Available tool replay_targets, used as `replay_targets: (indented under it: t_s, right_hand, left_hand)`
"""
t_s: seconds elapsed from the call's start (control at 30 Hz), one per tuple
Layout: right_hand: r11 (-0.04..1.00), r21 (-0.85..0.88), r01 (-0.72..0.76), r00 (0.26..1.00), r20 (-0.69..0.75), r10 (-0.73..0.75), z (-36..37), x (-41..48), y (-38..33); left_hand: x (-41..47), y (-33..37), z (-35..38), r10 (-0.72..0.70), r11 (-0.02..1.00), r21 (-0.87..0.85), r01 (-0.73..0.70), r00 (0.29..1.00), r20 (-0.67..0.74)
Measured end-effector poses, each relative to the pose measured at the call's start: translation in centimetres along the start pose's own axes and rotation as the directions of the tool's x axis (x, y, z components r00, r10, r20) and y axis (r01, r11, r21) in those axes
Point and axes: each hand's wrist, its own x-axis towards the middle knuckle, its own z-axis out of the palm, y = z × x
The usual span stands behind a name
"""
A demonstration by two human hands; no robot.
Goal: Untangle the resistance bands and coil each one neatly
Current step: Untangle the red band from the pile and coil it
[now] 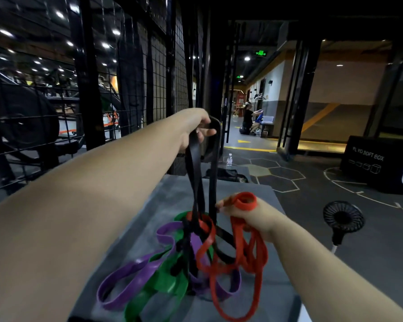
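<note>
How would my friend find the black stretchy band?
Find the grey padded block in front of the person, with coloured bands tangled on it. The black band rises straight up from that tangle to the raised left hand gripping it. The purple band, green band and red band all sit lower.

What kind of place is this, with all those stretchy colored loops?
Most likely a gym. Tangled resistance bands lie on a grey padded block, a black box printed SOFT BOX stands on the marked floor, and exercise machines show behind the wire mesh.
</note>
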Motion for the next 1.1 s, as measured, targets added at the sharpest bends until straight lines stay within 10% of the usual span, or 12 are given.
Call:
replay_targets:
  t_s: [0.2,0.53,0.77,0.97,1.1]
  right_hand:
    - [0.935,-0.352,-0.033,0.999,0.012,0.040,2.4,1.7,0.8]
    - [0.954,0.237,-0.185,0.977,0.149,0.153,5.1,1.9,1.6]
    - [0.935,0.281,-0.215,0.976,0.096,0.196,3.7,1.8,1.0]
    - [0.884,0.444,-0.144,0.987,-0.004,0.163,0.9,1.5,-0.2]
    - [0.873,0.488,-0.023,0.994,-0.086,0.074,-1.0,1.4,-0.9]
  left_hand:
    - [0.0,-0.2,1.9,-0.024,1.000,0.000,0.024,0.999,0.043]
    - [-0.2,-0.4,2.8,0.031,0.994,-0.103,-0.031,1.000,0.002]
    - [0.5,-1.4,0.7,-0.038,0.968,0.251,0.009,0.993,0.111]
    - [2.3,-3.0,-2.5,0.026,0.797,0.602,-0.045,0.999,0.041]
    - [2.8,-4.1,-3.9,0.059,0.430,0.902,-0.037,0.998,0.013]
